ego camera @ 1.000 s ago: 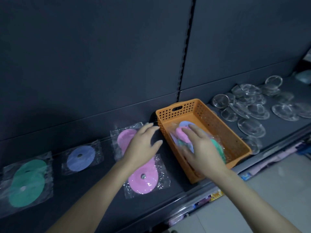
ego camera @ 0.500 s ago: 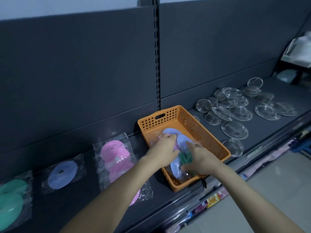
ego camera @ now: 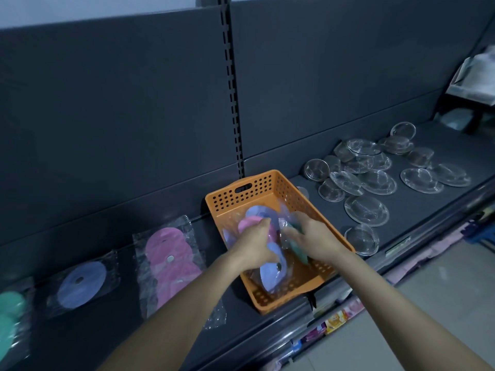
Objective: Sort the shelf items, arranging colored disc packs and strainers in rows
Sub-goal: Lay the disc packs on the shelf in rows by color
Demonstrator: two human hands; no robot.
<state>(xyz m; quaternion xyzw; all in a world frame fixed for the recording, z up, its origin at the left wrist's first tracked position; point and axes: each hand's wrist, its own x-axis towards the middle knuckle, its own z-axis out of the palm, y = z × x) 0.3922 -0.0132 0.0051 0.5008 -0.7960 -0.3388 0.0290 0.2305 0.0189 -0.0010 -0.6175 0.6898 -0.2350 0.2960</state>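
Both hands are down in the orange perforated plastic basket [ego camera: 257,187], which is parked at the shelf's front lip within easy reach. The left hand [ego camera: 254,246] curls round a clear-wrapped bundle of pink and lavender disc packs [ego camera: 272,274]. The right hand [ego camera: 313,236] pinches a green disc pack [ego camera: 300,253], probably to split the colours apart before laying them out. Just left, on the dark shelf [ego camera: 120,333], a row by colour is already down. Pink disc packs [ego camera: 168,254] overlap beside the basket, then comes a lone lavender disc pack [ego camera: 81,281], then green disc packs [ego camera: 9,317] at the edge. Farther right, the clear round strainers [ego camera: 367,210] lie in a loose heap, some overlapping, not yet in rows.
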